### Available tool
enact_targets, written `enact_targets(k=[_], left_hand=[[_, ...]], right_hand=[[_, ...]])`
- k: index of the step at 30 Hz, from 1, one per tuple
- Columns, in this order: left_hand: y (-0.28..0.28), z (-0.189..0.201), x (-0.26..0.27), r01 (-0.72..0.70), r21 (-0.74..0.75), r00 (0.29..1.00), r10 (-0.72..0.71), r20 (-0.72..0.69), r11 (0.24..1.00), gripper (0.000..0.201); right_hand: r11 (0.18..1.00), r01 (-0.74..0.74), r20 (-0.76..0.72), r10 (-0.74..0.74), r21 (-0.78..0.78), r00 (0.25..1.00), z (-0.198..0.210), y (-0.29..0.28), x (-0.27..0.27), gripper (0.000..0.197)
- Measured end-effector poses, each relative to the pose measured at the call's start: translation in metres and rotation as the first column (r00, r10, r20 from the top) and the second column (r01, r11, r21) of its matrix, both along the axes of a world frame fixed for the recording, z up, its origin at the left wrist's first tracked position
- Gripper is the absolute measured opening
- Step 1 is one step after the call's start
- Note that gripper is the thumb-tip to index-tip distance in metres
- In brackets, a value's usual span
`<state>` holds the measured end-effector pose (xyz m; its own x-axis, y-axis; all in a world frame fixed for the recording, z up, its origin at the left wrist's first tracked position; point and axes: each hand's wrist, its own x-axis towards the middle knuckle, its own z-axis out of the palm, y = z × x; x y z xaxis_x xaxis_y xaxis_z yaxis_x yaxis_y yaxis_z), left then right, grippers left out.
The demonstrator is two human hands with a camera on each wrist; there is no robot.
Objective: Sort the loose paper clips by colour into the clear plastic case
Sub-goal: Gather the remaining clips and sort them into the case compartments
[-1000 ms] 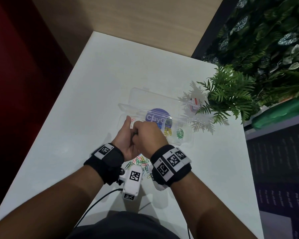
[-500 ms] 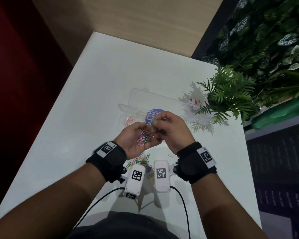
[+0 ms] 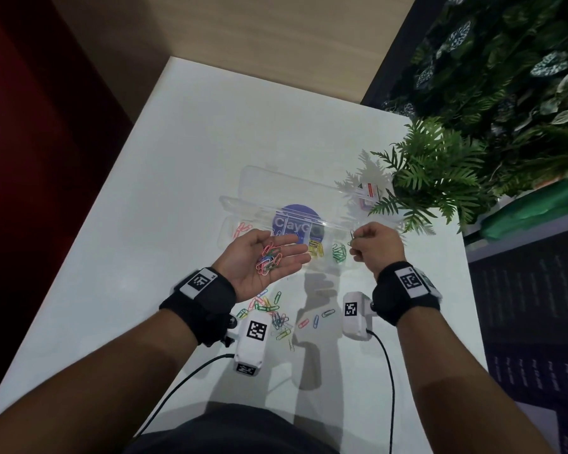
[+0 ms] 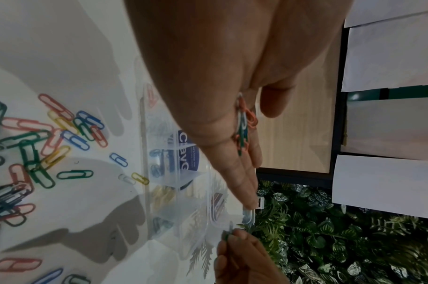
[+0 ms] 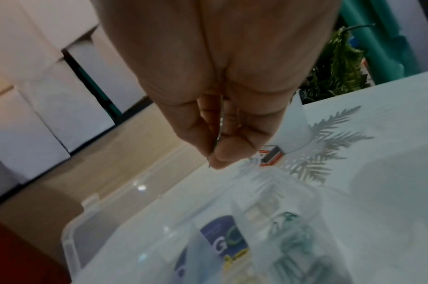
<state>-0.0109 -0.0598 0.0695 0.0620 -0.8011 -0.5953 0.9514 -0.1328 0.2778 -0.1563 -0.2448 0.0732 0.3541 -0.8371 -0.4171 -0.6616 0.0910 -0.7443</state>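
Observation:
A clear plastic case [image 3: 233,206] lies open on the white table, with pink, blue, yellow and green clips in separate compartments. My left hand [image 3: 266,260] is palm up and flat over the case's near side, carrying a small heap of mixed clips [image 3: 269,258] [image 4: 243,127]. My right hand [image 3: 373,245] hovers over the case's right end and pinches one dark green clip [image 3: 351,237] [image 4: 226,235] between thumb and fingertips [image 5: 220,155]. The green compartment [image 3: 339,252] [image 5: 291,240] lies just left of and below that hand. Several loose clips [image 3: 276,314] [image 4: 37,146] lie on the table near my wrists.
A fern plant [image 3: 436,178] in a white pot [image 5: 294,126] stands at the case's right end, its fronds reaching over the table. A small red and white box [image 3: 369,193] lies beside it. The table's right edge [image 3: 463,263] runs close to my right hand.
My right hand has pulled a green clip out of the heap and moved right, over the case's right end. My left hand has opened flat, palm up, with the remaining clips on it.

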Motion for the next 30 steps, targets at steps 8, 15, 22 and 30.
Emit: enact_targets(k=[8, 15, 22, 30], left_hand=[[-0.003, 0.003, -0.001, -0.022, -0.022, 1.000, 0.022, 0.000, 1.000, 0.047], [-0.004, 0.013, -0.006, -0.019, -0.041, 1.000, 0.020, 0.009, 0.999, 0.045], [0.001, 0.020, -0.017, 0.034, -0.044, 0.998, -0.031, 0.050, 0.998, 0.051], [0.012, 0.025, -0.020, 0.089, -0.050, 0.990, -0.083, 0.115, 0.995, 0.062]], right_hand=[[0.984, -0.150, -0.296, 0.116, -0.094, 0.948, -0.035, -0.012, 0.006, 0.025], [0.936, -0.255, -0.256, 0.192, -0.241, 0.947, 0.008, 0.018, 0.009, 0.013], [0.685, -0.638, -0.156, 0.629, -0.350, 0.761, 0.058, 0.094, 0.033, 0.013], [0.546, -0.762, -0.334, 0.687, -0.349, 0.645, 0.055, 0.106, 0.042, 0.007]])
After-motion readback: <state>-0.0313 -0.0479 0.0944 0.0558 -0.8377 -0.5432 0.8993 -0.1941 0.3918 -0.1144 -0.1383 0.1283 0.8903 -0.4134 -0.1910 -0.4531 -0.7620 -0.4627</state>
